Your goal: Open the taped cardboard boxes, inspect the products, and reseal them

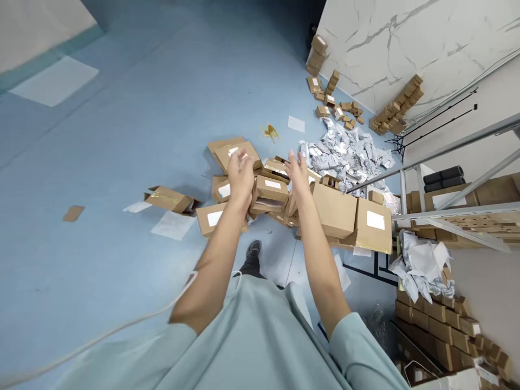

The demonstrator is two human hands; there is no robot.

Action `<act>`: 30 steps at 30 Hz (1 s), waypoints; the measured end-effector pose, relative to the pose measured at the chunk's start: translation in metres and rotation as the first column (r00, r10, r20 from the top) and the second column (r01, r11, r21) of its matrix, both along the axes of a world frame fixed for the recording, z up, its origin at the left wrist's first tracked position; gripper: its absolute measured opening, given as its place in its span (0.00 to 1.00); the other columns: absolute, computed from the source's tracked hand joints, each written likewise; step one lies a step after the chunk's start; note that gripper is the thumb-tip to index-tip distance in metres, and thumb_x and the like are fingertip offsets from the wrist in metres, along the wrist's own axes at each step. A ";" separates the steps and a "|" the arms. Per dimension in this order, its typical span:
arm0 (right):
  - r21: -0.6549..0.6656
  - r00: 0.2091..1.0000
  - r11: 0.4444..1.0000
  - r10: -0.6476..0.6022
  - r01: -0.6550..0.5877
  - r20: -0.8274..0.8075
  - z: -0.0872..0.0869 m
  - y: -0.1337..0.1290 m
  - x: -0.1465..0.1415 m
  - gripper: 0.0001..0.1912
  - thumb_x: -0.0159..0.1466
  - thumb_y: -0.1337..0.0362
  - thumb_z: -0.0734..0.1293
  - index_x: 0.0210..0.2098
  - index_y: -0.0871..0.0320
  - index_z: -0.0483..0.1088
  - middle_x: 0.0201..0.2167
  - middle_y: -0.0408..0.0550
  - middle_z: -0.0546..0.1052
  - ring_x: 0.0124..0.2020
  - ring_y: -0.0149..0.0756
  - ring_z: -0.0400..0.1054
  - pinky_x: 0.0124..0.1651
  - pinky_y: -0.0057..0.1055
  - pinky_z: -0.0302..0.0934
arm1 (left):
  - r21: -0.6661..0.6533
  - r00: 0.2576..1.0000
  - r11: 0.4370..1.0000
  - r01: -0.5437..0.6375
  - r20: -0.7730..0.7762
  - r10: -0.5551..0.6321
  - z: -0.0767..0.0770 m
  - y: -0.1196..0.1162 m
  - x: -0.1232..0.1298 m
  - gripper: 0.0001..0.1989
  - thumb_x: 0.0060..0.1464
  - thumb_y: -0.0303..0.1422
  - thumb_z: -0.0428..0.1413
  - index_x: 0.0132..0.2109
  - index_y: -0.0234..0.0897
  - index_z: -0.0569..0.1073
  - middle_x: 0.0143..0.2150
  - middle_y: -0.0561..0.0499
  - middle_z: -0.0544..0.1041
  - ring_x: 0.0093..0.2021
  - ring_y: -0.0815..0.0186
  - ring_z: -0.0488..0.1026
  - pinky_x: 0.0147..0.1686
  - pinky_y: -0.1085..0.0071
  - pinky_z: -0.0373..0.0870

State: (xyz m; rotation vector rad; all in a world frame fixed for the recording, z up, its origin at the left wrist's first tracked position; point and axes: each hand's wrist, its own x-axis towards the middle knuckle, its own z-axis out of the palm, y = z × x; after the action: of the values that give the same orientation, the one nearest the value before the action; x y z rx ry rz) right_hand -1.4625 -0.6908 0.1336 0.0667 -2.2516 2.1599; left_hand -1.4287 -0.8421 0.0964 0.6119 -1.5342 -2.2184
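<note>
Blue floor (134, 124); fingers (235, 158) partly hide cardboard boxes (268, 190).

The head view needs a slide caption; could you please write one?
Two bare hands over jumbled cardboard boxes, crumpled grey packages heaped on the blue floor beyond.

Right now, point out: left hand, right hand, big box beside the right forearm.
left hand (241, 177): head view, middle of the hand.
right hand (298, 174): head view, middle of the hand.
big box (335, 209): head view, broad plain face.
</note>
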 end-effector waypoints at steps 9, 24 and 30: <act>0.073 0.945 0.992 -0.120 0.103 0.303 -0.043 0.048 0.251 0.31 0.64 0.38 0.81 0.56 0.52 0.85 0.59 0.56 0.88 0.61 0.52 0.84 0.70 0.52 0.77 | 0.130 0.827 0.839 0.528 0.146 -0.543 -0.059 0.092 0.204 0.27 0.53 0.61 0.70 0.38 0.43 0.74 0.39 0.48 0.83 0.44 0.54 0.80 0.52 0.59 0.79; -0.196 0.407 0.383 -0.908 0.903 0.102 -0.032 0.164 0.682 0.35 0.67 0.36 0.81 0.64 0.49 0.82 0.67 0.56 0.85 0.68 0.54 0.80 0.70 0.52 0.78 | 0.008 -0.151 -0.151 0.988 -0.020 -0.988 -0.019 0.306 0.527 0.21 0.55 0.54 0.69 0.39 0.42 0.77 0.52 0.42 0.87 0.55 0.49 0.84 0.59 0.55 0.81; -0.281 -0.177 -0.197 -0.980 0.939 0.095 -0.027 0.178 0.879 0.34 0.67 0.38 0.81 0.63 0.50 0.82 0.63 0.55 0.87 0.63 0.50 0.83 0.69 0.48 0.78 | -0.096 -0.658 -0.658 0.747 0.029 -0.752 0.004 0.374 0.730 0.27 0.57 0.61 0.70 0.39 0.42 0.76 0.48 0.44 0.86 0.49 0.51 0.84 0.47 0.60 0.83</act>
State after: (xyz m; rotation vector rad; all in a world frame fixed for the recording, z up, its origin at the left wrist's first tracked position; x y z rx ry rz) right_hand -0.5838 -0.5129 0.1064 -1.1235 -0.8847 1.2025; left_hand -0.6987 -0.4681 0.1008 -2.4938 -2.4889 -2.7333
